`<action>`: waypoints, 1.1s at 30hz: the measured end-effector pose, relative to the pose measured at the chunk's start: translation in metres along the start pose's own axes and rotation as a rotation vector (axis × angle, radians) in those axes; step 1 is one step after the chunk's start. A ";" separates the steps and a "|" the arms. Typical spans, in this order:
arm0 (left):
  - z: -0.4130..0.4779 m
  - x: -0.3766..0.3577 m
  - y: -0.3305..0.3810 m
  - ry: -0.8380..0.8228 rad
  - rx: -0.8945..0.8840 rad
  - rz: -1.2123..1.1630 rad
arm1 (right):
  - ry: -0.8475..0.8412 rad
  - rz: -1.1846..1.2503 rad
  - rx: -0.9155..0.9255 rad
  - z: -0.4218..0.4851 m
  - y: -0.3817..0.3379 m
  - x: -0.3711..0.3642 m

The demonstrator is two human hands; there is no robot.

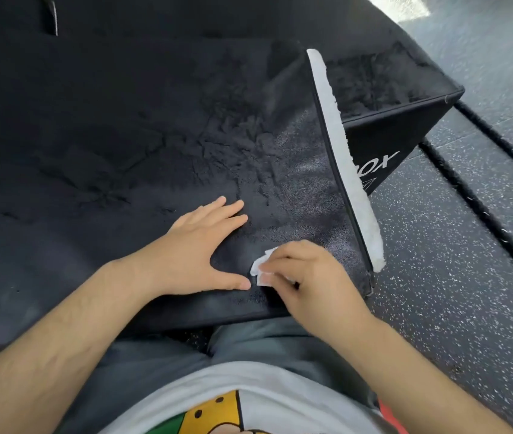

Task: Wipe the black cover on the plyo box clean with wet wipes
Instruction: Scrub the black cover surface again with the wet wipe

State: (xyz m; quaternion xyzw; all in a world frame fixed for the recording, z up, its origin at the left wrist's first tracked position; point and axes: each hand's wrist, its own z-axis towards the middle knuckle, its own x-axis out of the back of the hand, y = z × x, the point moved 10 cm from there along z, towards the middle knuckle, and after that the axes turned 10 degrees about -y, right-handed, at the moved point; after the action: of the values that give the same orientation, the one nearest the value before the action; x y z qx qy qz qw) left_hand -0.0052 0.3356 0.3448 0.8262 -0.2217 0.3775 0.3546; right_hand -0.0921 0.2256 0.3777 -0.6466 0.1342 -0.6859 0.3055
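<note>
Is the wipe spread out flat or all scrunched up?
Scrunched up. The wet wipe is a small crumpled wad poking out from under the right hand, which holds it on the black cover.

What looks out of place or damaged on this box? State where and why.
The black cover is turned back near the plyo box's right corner, leaving its white fuzzy strip exposed and unfastened. Its middle looks creased and crumpled.

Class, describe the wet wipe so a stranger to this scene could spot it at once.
Start at the big black cover, then go to its near right corner. The wipe is the small crumpled white scrap pinched by the right hand. Unlike the long white strip along the cover's edge, it is tiny and bunched.
</note>
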 end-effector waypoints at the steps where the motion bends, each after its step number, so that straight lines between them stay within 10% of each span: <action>1: 0.000 0.000 -0.001 0.004 0.000 0.000 | 0.042 -0.020 -0.029 0.005 0.012 0.007; 5: -0.002 -0.001 -0.002 0.034 -0.016 0.003 | 0.213 -0.125 -0.178 0.016 0.038 0.023; 20: 0.003 0.023 -0.025 0.174 0.022 -0.023 | -0.116 -0.049 -0.006 0.038 -0.008 -0.019; 26: 0.008 0.019 -0.029 0.145 0.033 -0.046 | 0.139 -0.088 -0.243 0.079 0.056 0.012; 33: 0.009 0.033 -0.031 0.183 0.039 -0.050 | 0.007 -0.146 -0.147 0.086 0.036 0.006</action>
State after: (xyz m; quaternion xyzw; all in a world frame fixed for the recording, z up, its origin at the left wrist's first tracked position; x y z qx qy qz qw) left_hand 0.0391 0.3462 0.3536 0.8004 -0.1602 0.4466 0.3663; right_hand 0.0004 0.2124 0.3725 -0.6729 0.1378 -0.6970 0.2059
